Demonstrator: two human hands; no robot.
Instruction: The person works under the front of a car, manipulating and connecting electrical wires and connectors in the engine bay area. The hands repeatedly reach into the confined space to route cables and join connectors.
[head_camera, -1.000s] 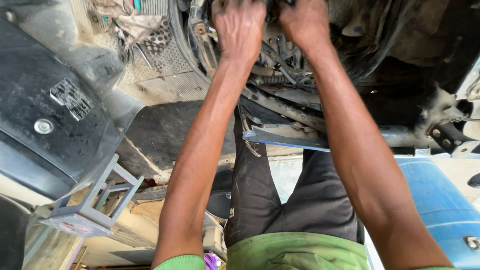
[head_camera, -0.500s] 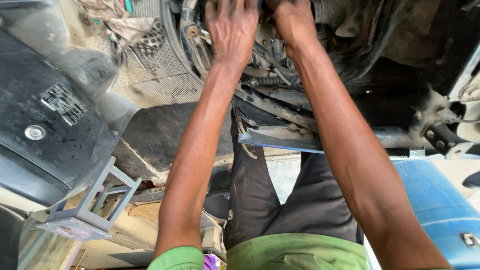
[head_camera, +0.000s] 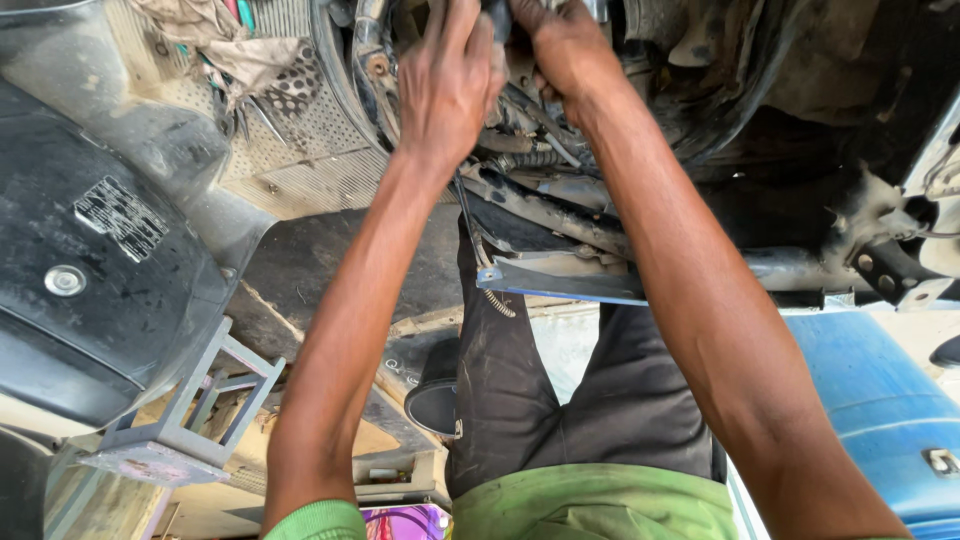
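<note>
Head view, looking down two bare arms: both hands work side by side on the greasy underside of a vehicle, at the top of the frame above a bent metal bar (head_camera: 560, 282). Left hand (head_camera: 450, 90) lies curled over the dirty machinery (head_camera: 520, 150), fingers folded, its grip hidden beneath the knuckles — what it has hold of cannot be told. Right hand (head_camera: 565, 45), just beside it and further from the bar, is closed around a dark part or tool (head_camera: 497, 12) that runs off the top edge; its kind cannot be made out.

Risks, as a judgement: the parts look oily, so a hand could slip and knuckles could strike the sharp edges around them. A thin cable with a coiled spring (head_camera: 480, 250) hangs from the machinery down past the bar and could snag a wrist. Loosened pieces would drop onto the dark trousers (head_camera: 540, 400) below the bar.

Hard to read — fingertips of both hands, the exact point of contact, and everything above the wrists' reach. Left of the bar sit a black plastic panel (head_camera: 110, 260) and a small metal frame (head_camera: 190, 410); to its lower right, a blue drum (head_camera: 880, 400) is cut off by the frame.
</note>
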